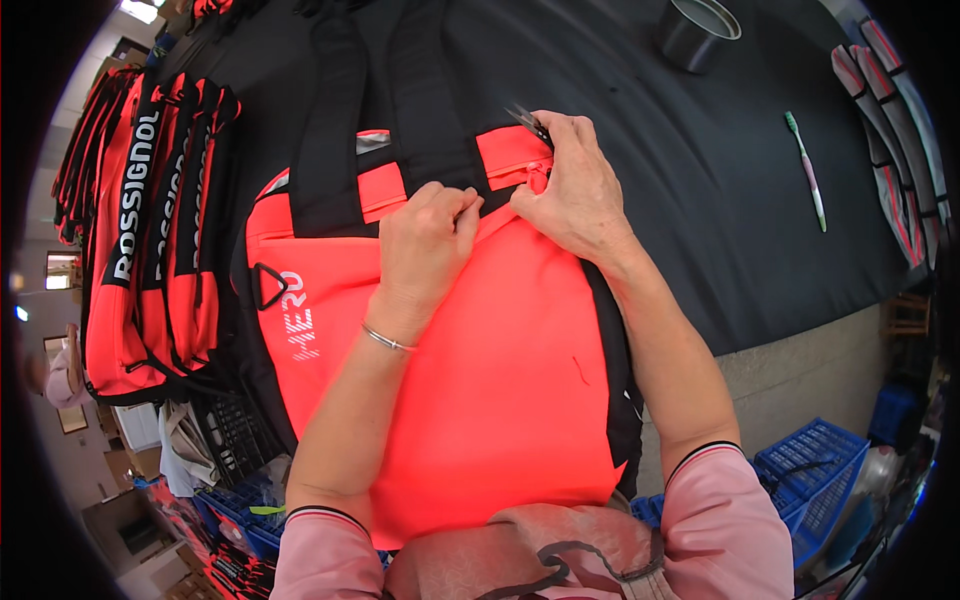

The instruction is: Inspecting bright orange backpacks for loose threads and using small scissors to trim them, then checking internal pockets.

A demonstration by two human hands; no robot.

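Note:
A bright red-orange backpack (500, 400) with black sides lies in front of me, its two black shoulder straps (425, 90) stretching away over the table. My left hand (425, 245) is closed at the bag's upper edge beside a strap, seemingly pinching its fabric; the fingertips are partly hidden. To the right, my right hand (575, 190) pinches the red fabric by the top corner. Small dark scissors (527, 122) are also held in that hand, blades pointing up and left. On the red panel rests a loose dark thread (582, 370).
A black cloth covers the table (700, 200). On it are a metal tin (697, 35) and a toothbrush (806, 170). Several red-black bags (150, 240) stand at the left; grey-red pieces (885, 140) lie far right. A blue crate (815, 475) is below right.

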